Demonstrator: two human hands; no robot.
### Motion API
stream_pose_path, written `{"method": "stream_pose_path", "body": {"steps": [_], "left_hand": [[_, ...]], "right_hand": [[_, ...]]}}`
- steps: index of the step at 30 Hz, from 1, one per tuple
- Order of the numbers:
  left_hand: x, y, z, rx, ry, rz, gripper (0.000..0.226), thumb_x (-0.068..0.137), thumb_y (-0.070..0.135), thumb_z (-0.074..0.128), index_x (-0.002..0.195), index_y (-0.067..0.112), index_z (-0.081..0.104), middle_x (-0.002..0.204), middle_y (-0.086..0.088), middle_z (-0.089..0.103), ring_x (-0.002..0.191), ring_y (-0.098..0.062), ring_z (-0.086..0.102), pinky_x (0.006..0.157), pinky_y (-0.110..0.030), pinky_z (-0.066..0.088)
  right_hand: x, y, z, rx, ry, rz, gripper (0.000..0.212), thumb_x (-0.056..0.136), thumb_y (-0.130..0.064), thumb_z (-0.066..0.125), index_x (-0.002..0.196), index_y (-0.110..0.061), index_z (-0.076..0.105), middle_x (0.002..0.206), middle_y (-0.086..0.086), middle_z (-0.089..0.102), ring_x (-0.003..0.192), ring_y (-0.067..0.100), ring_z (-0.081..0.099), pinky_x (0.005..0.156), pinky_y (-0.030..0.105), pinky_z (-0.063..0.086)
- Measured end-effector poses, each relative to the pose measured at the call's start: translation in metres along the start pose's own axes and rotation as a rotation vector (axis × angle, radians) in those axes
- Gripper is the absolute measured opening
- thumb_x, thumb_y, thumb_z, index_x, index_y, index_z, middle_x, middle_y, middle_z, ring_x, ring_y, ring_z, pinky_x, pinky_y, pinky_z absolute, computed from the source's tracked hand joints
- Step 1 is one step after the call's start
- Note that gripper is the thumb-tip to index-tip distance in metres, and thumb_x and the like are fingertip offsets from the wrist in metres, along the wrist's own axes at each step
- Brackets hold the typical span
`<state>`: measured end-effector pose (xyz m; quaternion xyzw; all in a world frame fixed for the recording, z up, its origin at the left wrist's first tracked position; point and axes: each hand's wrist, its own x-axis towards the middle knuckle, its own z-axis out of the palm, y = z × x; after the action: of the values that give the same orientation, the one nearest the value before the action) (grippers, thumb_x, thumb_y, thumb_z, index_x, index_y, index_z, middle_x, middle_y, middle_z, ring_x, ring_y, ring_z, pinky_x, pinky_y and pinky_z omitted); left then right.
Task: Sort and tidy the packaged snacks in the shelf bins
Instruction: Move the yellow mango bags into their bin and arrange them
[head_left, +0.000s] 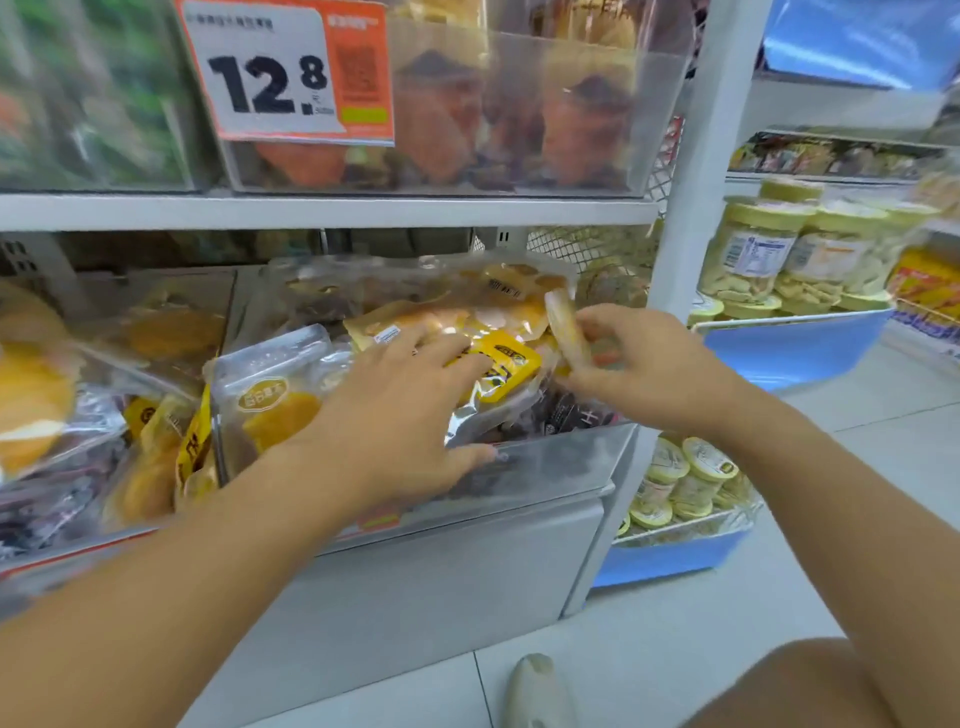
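Your left hand (400, 410) lies flat on packets in the clear bin (561, 457) on the white shelf (332, 210); your right hand (639, 358) pinches a snack packet (566, 325), pale tiled floor (649, 639) below.

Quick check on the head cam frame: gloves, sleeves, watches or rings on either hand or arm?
Nothing worn that shows. The left hand and right hand are bare, with no gloves, and both forearms are uncovered up to the frame edge. No watch or bracelet shows; motion blur hides any ring.

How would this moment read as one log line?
left hand: flat on yellow-label pouch | right hand: pinching small snack packet | place: clear bin
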<state>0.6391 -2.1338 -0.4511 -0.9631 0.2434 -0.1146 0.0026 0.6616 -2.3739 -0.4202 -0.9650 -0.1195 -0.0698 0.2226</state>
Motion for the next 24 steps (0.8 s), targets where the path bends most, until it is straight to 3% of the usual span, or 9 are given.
{"method": "stream_pose_path", "body": {"steps": [1, 3, 7, 11, 14, 16, 18, 20, 24], "left_hand": [[0.002, 0.000, 0.000, -0.024, 0.023, -0.002, 0.066, 0.082, 0.063, 0.043, 0.137, 0.027, 0.049, 0.139, 0.004, 0.050, 0.130, -0.024, 0.042, 0.104, -0.047, 0.043], [0.005, -0.001, 0.001, -0.050, 0.064, -0.014, 0.052, 0.085, 0.042, 0.053, 0.133, 0.021, 0.054, 0.135, 0.001, 0.054, 0.125, -0.024, 0.047, 0.102, -0.045, 0.046], [0.005, 0.006, 0.005, 0.057, 0.046, -0.163, 0.055, 0.095, 0.049, 0.042, 0.143, 0.023, 0.037, 0.147, 0.001, 0.038, 0.135, -0.029, 0.035, 0.108, -0.044, 0.041], [0.014, 0.025, 0.005, 0.111, 0.016, -0.284, 0.056, 0.093, 0.040, 0.054, 0.139, 0.020, 0.029, 0.140, -0.002, 0.036, 0.130, -0.032, 0.039, 0.084, -0.042, 0.051], [0.020, 0.030, 0.004, 0.104, -0.007, -0.359, 0.067, 0.091, 0.032, 0.057, 0.146, 0.015, 0.023, 0.146, -0.010, 0.029, 0.131, -0.037, 0.037, 0.079, -0.043, 0.048], [0.023, 0.024, 0.005, 0.131, -0.017, -0.316, 0.053, 0.092, 0.021, 0.057, 0.139, 0.014, 0.034, 0.134, -0.011, 0.041, 0.121, -0.037, 0.046, 0.070, -0.041, 0.043], [0.021, 0.013, 0.000, 0.075, 0.026, -0.229, 0.032, 0.090, 0.011, 0.058, 0.120, 0.021, 0.049, 0.106, -0.006, 0.056, 0.097, -0.033, 0.057, 0.065, -0.038, 0.043], [0.017, 0.003, -0.010, -0.003, 0.052, -0.199, 0.021, 0.092, 0.009, 0.057, 0.107, 0.024, 0.059, 0.083, -0.001, 0.057, 0.078, -0.028, 0.055, 0.065, -0.038, 0.049], [0.010, -0.010, -0.023, -0.163, 0.167, -0.179, 0.024, 0.098, 0.012, 0.050, 0.105, 0.020, 0.071, 0.084, -0.009, 0.065, 0.078, -0.031, 0.057, 0.077, -0.042, 0.051]], "right_hand": [[0.003, -0.001, 0.002, -0.070, 0.034, -0.006, 0.024, 0.087, -0.035, 0.063, 0.099, -0.015, 0.065, 0.087, 0.003, 0.069, 0.082, 0.026, 0.065, 0.068, 0.037, 0.052], [0.007, -0.003, 0.006, -0.136, 0.102, -0.016, 0.030, 0.096, -0.034, 0.053, 0.077, -0.011, 0.058, 0.069, 0.005, 0.059, 0.069, 0.032, 0.057, 0.054, 0.034, 0.038], [0.014, -0.002, 0.007, -0.173, 0.215, -0.066, 0.041, 0.103, -0.037, 0.043, 0.069, -0.015, 0.049, 0.064, 0.004, 0.055, 0.063, 0.033, 0.055, 0.059, 0.035, 0.044], [0.005, -0.014, 0.000, -0.052, 0.358, -0.191, 0.021, 0.097, -0.016, 0.052, 0.079, -0.020, 0.062, 0.061, -0.009, 0.050, 0.064, 0.020, 0.050, 0.064, 0.034, 0.042], [-0.006, -0.025, 0.013, 0.084, 0.293, -0.276, 0.025, 0.100, -0.027, 0.048, 0.104, -0.029, 0.072, 0.078, -0.008, 0.071, 0.077, 0.014, 0.064, 0.073, 0.034, 0.052], [-0.007, -0.026, 0.024, 0.246, 0.277, -0.313, 0.026, 0.102, -0.019, 0.050, 0.113, -0.026, 0.072, 0.100, -0.001, 0.075, 0.094, 0.018, 0.067, 0.082, 0.039, 0.056], [-0.005, -0.026, 0.029, 0.422, 0.264, -0.320, 0.029, 0.103, -0.012, 0.052, 0.117, -0.024, 0.073, 0.109, -0.004, 0.073, 0.102, 0.017, 0.065, 0.085, 0.028, 0.055], [-0.002, -0.026, 0.033, 0.452, 0.234, -0.320, 0.032, 0.102, -0.010, 0.053, 0.126, -0.023, 0.069, 0.115, -0.013, 0.073, 0.107, 0.010, 0.065, 0.091, 0.016, 0.051], [0.005, -0.032, 0.040, 0.434, 0.235, -0.363, 0.038, 0.097, -0.001, 0.058, 0.131, -0.018, 0.066, 0.124, -0.010, 0.067, 0.108, -0.004, 0.062, 0.091, 0.017, 0.050]]}}
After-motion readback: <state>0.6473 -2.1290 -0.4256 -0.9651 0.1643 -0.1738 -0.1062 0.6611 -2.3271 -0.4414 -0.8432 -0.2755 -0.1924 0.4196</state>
